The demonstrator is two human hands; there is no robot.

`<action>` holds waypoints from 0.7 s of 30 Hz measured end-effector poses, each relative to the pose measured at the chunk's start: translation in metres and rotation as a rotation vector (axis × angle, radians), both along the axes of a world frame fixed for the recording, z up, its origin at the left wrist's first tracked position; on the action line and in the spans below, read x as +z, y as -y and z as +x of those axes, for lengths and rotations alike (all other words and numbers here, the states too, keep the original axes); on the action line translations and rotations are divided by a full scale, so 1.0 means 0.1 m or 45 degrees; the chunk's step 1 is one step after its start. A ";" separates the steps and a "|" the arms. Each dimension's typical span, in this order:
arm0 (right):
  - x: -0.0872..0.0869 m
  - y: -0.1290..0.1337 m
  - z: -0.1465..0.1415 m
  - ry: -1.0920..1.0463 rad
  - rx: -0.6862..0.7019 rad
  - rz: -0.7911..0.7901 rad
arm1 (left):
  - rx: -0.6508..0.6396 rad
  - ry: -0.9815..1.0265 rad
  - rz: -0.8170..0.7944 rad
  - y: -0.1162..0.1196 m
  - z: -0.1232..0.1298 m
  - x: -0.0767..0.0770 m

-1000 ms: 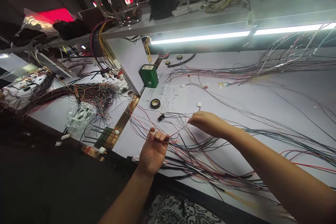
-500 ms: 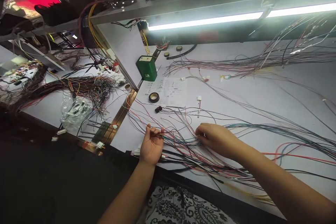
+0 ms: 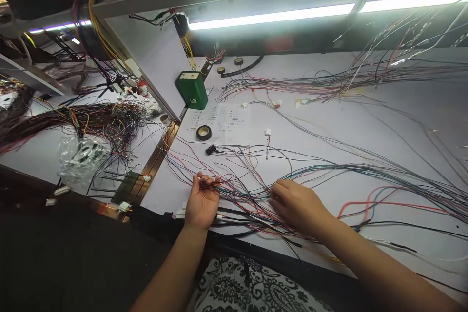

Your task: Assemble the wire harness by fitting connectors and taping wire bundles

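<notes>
Between the left hand (image 3: pixel 203 204) and the right hand (image 3: pixel 298 204), a loose wire bundle (image 3: pixel 243 194) of red, teal and black strands lies low over the counter (image 3: pixel 310 141). Its near end rests at the fingers of the left hand, and toward the right hand its teal strands gather, then fan away beyond that hand to the far right. The left hand is turned palm up, its fingers curled in and the thumb raised beside them, gripping the wires across the fingertips. The right hand is knuckles up, fingers bent together against the bundle; their tips are hidden, so whether they pinch a strand I cannot tell.

Just below the bundle, black sleeved cables (image 3: pixel 237 221) run rightward from beside the left wrist. Beyond the left hand sit a small black connector (image 3: pixel 211 149), a roll of black tape (image 3: pixel 199 137) and a printed sheet (image 3: pixel 234 122). Straight beyond the right hand, a white connector (image 3: pixel 267 131) lies with a short lead.

Well to the left of the left hand, a clear plastic bag (image 3: pixel 68 163) holds pale parts, too blurred to name. Farther beyond that hand stands a green box (image 3: pixel 192 91), its contents out of sight.
</notes>
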State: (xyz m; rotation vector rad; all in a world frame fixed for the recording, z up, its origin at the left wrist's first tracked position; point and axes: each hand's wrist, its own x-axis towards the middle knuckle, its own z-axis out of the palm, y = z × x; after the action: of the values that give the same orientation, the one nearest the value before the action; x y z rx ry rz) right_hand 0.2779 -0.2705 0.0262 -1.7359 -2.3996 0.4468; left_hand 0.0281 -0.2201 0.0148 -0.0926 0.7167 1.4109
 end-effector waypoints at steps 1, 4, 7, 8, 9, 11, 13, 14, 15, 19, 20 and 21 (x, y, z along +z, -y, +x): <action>0.01 0.00 0.00 0.008 -0.004 0.015 | -0.002 0.009 -0.004 0.00 0.00 0.00; 0.02 0.04 0.06 0.021 0.032 0.014 | -0.008 0.007 -0.021 0.00 -0.01 0.00; 0.04 0.14 0.21 0.030 0.045 -0.046 | -0.008 -0.028 -0.034 0.00 -0.01 0.00; 0.04 0.17 0.29 0.036 0.021 -0.063 | -0.011 -0.035 -0.037 -0.01 -0.01 0.01; 0.03 0.20 0.38 0.039 -0.022 -0.071 | -0.016 -0.042 -0.036 -0.01 -0.01 0.01; 0.02 0.22 0.57 0.038 -0.151 -0.042 | -0.025 -0.057 -0.037 -0.02 0.00 0.01; -0.01 0.20 0.75 0.037 -0.260 0.036 | -0.032 -0.075 -0.039 -0.02 0.00 0.01; -0.02 0.18 0.82 0.041 -0.281 0.080 | -0.034 -0.084 -0.037 -0.03 0.01 0.01; -0.04 0.16 0.88 0.047 -0.276 0.114 | -0.034 -0.090 -0.034 -0.03 0.01 0.00; -0.10 0.03 0.93 0.070 -0.134 0.151 | -0.029 -0.105 -0.028 -0.03 0.00 0.00; -0.11 0.00 0.91 0.083 -0.103 0.156 | -0.027 -0.106 -0.029 -0.03 0.01 0.00; -0.12 -0.03 0.90 0.101 -0.078 0.165 | -0.024 -0.105 -0.030 -0.03 0.01 0.00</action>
State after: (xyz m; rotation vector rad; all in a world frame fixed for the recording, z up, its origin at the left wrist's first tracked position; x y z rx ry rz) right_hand 0.3674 -0.2675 0.0142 -1.7961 -2.3625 0.2131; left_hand 0.0289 -0.2172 0.0148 -0.0459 0.8003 1.3948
